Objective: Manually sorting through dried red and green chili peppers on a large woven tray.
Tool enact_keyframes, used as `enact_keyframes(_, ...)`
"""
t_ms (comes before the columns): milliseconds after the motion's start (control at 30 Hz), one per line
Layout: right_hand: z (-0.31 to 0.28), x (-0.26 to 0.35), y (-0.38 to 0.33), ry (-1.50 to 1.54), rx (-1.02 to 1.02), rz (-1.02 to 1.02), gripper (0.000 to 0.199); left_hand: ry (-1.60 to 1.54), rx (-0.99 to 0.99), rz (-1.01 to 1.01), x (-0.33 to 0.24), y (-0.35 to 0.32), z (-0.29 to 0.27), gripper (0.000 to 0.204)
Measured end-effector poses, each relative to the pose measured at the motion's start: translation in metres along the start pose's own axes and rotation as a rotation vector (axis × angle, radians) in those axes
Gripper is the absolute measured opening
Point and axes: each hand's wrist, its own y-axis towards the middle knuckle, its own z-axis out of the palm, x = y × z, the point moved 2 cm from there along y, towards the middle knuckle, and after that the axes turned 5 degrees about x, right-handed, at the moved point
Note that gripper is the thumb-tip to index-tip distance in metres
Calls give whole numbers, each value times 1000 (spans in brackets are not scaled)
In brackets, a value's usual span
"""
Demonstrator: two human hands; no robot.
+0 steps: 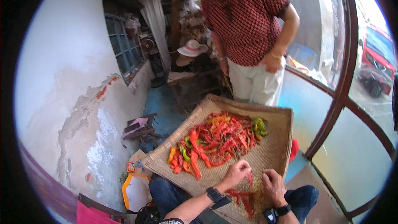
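Your woven tray (273, 149) rests across your knees, keeping the pile of chilies (215, 139) within reach. Your left hand (237, 172) pinches one red chili (250, 178) at the tray's near edge; your right hand (273, 184), loosely curled and empty, rests beside it.

carrier: a broad woven winnowing tray (273, 149), straw-coloured, resting across the seated person's knees, its raised rim running along the far and right sides
main heap: red chili peppers (219, 139) spread over the middle and far part of the tray, many overlapping
mixed in: green peppers (259, 125) bunched at the far right end of the heap; a few more green and orange ones (172, 154) at the near left end
near edge: a small separate group of red chilies (244, 199) lying near the near edge, apart from the heap
bare part: right side of the weave, nothing on it
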Motion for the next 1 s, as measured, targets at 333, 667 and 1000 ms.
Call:
enact_keyframes(333,5,-25,17,-22,39,-80,15,731,542,-59,14,-29,-28,56)
enact_keyframes(667,22,-51,-1,-220,403,-229,28,956,369,278,132,-109,-2,53)
enact_keyframes(1000,33,-43,-15,-394,486,-535,33,537,74,159,19,-93,7,11)
